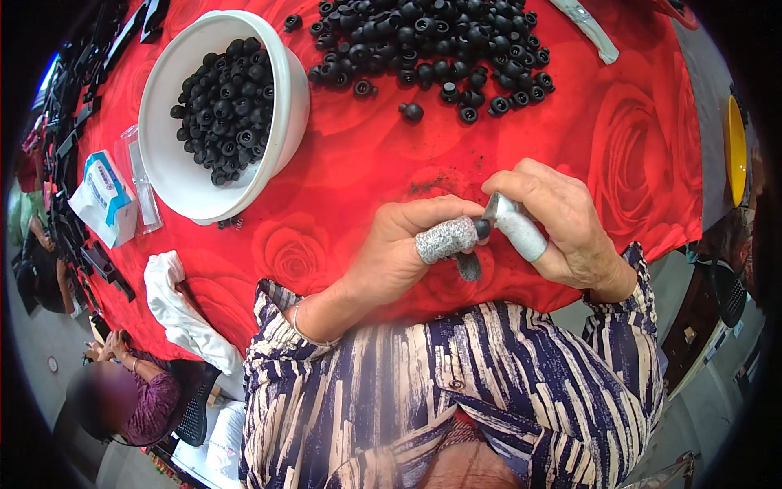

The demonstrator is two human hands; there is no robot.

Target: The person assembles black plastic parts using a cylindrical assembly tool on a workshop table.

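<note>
Rose-print table (635,147): bowl (175,175), loose black caps (432,41)

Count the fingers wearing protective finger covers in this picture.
2: a grey knitted cover on the left hand, a white cover on the right hand. Others may be hidden.

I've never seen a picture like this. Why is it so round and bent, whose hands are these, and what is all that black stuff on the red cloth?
No machine here: a person wears a wide-angle camera on the head, looking down, which bends the edges. The left hand, its thumb in a grey guard, pinches a small black rubber part. The right hand, one finger wrapped in white, holds a small metal blade against it. On the red rose-patterned cloth lie a loose pile of black parts, a white bowl holding more, a white rag and a small packet.
</note>
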